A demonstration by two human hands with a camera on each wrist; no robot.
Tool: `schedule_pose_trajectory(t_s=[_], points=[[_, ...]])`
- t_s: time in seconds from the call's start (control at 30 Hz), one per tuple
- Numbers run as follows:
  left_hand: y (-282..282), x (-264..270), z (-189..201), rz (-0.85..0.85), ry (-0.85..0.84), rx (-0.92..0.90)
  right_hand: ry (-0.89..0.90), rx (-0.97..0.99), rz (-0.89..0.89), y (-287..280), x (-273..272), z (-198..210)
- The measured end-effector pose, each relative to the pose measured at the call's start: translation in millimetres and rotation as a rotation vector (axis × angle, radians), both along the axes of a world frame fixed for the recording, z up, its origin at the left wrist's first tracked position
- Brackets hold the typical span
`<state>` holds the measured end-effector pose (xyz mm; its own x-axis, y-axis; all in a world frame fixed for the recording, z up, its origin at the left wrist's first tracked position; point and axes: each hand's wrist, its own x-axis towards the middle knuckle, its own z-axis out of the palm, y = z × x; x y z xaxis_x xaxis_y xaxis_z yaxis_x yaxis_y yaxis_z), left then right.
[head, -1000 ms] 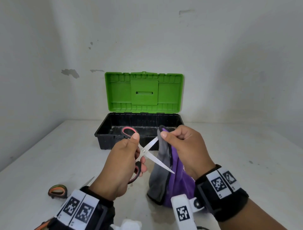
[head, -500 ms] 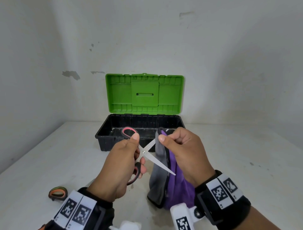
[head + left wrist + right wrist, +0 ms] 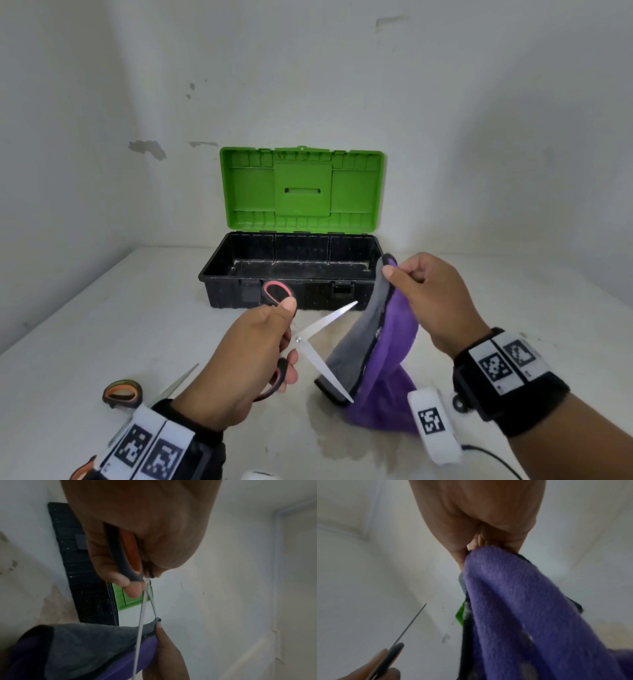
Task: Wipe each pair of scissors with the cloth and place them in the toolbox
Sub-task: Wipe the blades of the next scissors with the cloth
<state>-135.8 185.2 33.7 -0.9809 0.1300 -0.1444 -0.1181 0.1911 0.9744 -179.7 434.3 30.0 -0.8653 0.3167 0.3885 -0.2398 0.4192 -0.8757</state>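
- At the far left a second pair of scissors (image 3: 137,390) lies flat on the white table (image 3: 85,325), just beside my left wrist. Its handle loop is dark with an orange lining, and a thin metal blade points away from me.
- My left hand (image 3: 239,363) is curled around the handles of the scissors (image 3: 308,337) I am holding up above the table. My thumb presses on the upper loop and my fingers wrap the lower one.
- Those handles are dark rubbery plastic lined in red-orange. The two blades are plain bright steel, spread wide in a V, joined at a small silver pivot.
- The upper blade points toward the cloth; the lower blade's tip overlaps the cloth's grey side in the head view. I cannot tell whether it touches.
- Behind, the toolbox (image 3: 294,270) stands open on the table: a black, scuffed plastic tub with a bright green ribbed lid upright.
- The cloth (image 3: 376,359) hangs from my right hand (image 3: 431,301), its bottom resting on the table. It is soft and fuzzy, grey on one face, purple on the other, with a dark stitched edge.
- My right hand pinches the cloth's top corner between thumb and curled fingers.
- My wristbands carry black-and-white square code markers; no readable words.
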Motion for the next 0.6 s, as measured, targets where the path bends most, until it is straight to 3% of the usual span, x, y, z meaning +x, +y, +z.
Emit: schedule_pose_trajectory(t_s=[0.1,0.27,0.43,0.6], points=[[6,-1,-3,-0.072,-0.024,-0.073,-0.006,0.112,0.048,2,-7,8],[17,-7,-6,-0.13,-0.01,-0.1,0.018,0.268,0.328,-19,0,26],[19,-11,-6,-0.089,0.029,-0.095,-0.023,0.288,0.628,-36,21,23],[10,-14,-5,-0.059,0.066,-0.087,0.024,0.393,0.755,-31,47,16]])
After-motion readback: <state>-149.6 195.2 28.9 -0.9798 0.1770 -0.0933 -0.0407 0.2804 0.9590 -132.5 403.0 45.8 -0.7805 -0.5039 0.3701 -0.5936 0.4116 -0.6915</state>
